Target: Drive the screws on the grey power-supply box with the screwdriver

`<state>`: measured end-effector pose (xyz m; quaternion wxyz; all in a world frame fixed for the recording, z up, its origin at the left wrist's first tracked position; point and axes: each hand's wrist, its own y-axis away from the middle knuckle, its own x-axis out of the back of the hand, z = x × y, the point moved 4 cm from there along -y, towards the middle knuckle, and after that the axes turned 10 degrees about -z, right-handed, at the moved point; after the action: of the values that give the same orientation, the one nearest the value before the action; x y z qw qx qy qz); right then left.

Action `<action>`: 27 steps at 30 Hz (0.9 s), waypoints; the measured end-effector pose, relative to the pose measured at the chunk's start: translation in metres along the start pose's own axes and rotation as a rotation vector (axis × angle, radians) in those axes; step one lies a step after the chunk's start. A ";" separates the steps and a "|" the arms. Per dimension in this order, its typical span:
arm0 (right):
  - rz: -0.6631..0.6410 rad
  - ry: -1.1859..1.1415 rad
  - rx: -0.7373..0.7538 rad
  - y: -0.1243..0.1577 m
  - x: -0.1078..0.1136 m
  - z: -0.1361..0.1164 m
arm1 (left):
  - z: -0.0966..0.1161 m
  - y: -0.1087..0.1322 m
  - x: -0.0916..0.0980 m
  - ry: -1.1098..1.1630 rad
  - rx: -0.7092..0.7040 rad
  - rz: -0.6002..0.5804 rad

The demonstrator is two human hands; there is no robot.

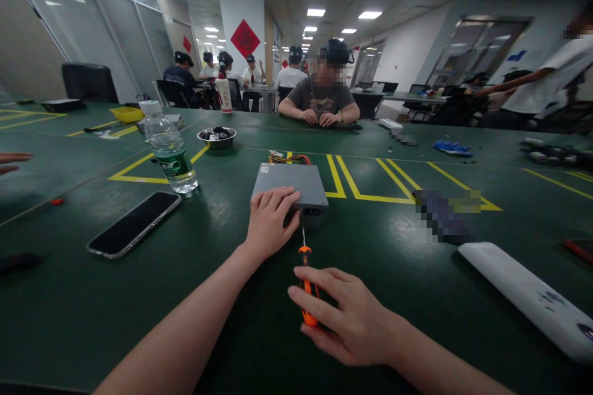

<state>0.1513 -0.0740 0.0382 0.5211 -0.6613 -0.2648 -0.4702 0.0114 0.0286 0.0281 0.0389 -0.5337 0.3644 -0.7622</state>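
box: grey, lying flat near the middle of the surface (380,241), with wires (301,159) bunched past its far side.
left hand: i have this hand (273,219) laid over the near left corner of the box (301,179), fingers loosely spread on top, gripping nothing; i cannot tell whether the thumb touches the shaft.
right hand: i have this hand (345,315) curled lightly round the handle of the driver (305,257), between the box and the surface's near edge.
shaft: it points at the near face, beside the socket (312,212); the tip is too small for me to tell if it is seated.
driver work: i judge it best to keep the shaft in line, push along it before twisting, and turn from the fingers.
box hold: steady downward weight should stop skidding; my left thumb is best kept clear of the tip.
count, centre: one box, one driver, one socket that i see; wires too tangled to count.
count, towards the left edge: one bottle (172,157), one phone (134,224), one bowl (217,138), one yellow tray (127,114).
count, far edge: one white cup (225,95), one seated person (319,99) with two hands showing.
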 end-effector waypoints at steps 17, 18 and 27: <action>0.070 0.094 -0.002 0.000 0.004 -0.003 | 0.001 -0.001 0.002 0.012 0.007 -0.011; 0.122 0.117 0.004 0.000 0.006 -0.004 | 0.001 -0.001 0.002 0.014 0.010 -0.014; 0.128 0.302 -0.043 0.003 0.004 -0.007 | 0.002 -0.001 0.006 0.026 0.017 -0.035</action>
<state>0.1530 -0.0821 0.0407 0.5696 -0.6096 -0.1304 -0.5356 0.0112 0.0259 0.0337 0.0253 -0.5295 0.3492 -0.7727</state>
